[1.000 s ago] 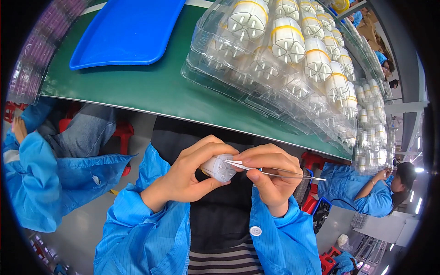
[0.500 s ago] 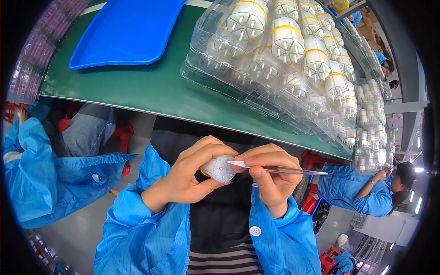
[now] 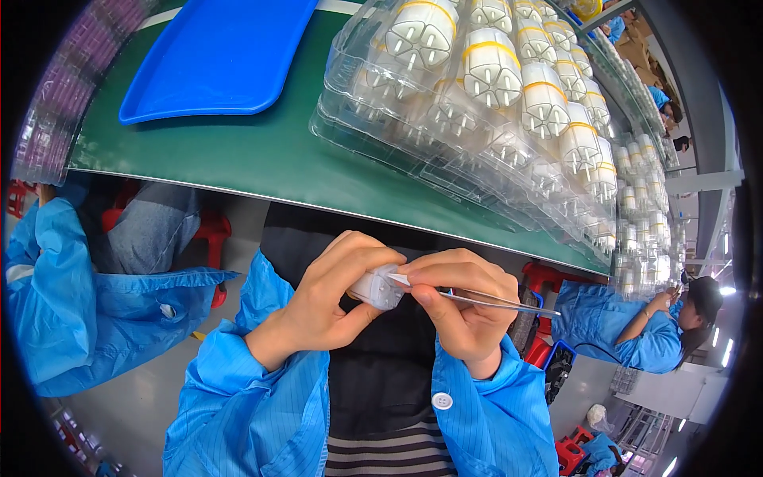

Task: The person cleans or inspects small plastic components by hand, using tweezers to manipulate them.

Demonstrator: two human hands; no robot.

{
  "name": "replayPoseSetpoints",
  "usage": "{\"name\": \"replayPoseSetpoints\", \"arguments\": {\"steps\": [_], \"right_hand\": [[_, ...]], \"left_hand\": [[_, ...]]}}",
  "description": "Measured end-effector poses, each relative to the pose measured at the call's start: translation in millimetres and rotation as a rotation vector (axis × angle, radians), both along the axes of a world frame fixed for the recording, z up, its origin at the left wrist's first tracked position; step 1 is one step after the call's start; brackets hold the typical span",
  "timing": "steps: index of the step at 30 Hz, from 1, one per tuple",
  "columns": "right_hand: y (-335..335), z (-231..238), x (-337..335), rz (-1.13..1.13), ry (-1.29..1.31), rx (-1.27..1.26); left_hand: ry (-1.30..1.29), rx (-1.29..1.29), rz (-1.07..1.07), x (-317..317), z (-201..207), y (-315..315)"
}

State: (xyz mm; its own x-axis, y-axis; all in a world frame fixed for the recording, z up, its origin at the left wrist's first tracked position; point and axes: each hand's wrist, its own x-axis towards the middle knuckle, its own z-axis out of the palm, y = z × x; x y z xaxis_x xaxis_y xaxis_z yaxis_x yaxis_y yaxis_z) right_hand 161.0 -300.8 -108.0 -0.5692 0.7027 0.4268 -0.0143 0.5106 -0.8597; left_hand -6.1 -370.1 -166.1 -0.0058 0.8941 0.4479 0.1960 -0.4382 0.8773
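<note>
My left hand (image 3: pixel 324 300) is closed round a white plug (image 3: pixel 380 292), its pronged face tilted toward my right hand. The plug is held above my lap, in front of the bench's near edge. In the fingers of my right hand (image 3: pixel 467 296) are slim metal tweezers (image 3: pixel 524 306), their rear end sticking out to the right. A small white pointed piece (image 3: pixel 400 279) shows at the right fingertips, against the plug's face. Whether it is the tweezers' tip or a separate part, I cannot tell.
On the green bench (image 3: pixel 238 151) lies a blue tray (image 3: pixel 214 63) at the far left. Stacked clear plastic trays (image 3: pixel 373 147) at the right hold several white plugs (image 3: pixel 493 71) with yellow bands. Co-workers in blue sit at the left (image 3: pixel 56 294) and right (image 3: pixel 608 322).
My right hand and the tweezers have shifted slightly left, and the tweezers' rear end has dipped. The plug has turned a little in my left hand.
</note>
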Motion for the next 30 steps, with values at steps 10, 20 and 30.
{"name": "replayPoseSetpoints", "arguments": {"steps": [10,20,30], "right_hand": [[-15.7,-17.1,1.1,-0.052,0.282,-0.212],[-16.8,-22.7,3.0,-0.083,0.298,-0.180],[-14.0,-20.7,2.8,-0.084,0.202,-0.086]], "left_hand": [[-0.052,0.102,0.019,8.8,-6.6,4.4],[-0.260,0.061,0.093,23.6,-16.0,-0.3],[-0.030,0.067,0.140,15.9,-6.0,0.6]]}}
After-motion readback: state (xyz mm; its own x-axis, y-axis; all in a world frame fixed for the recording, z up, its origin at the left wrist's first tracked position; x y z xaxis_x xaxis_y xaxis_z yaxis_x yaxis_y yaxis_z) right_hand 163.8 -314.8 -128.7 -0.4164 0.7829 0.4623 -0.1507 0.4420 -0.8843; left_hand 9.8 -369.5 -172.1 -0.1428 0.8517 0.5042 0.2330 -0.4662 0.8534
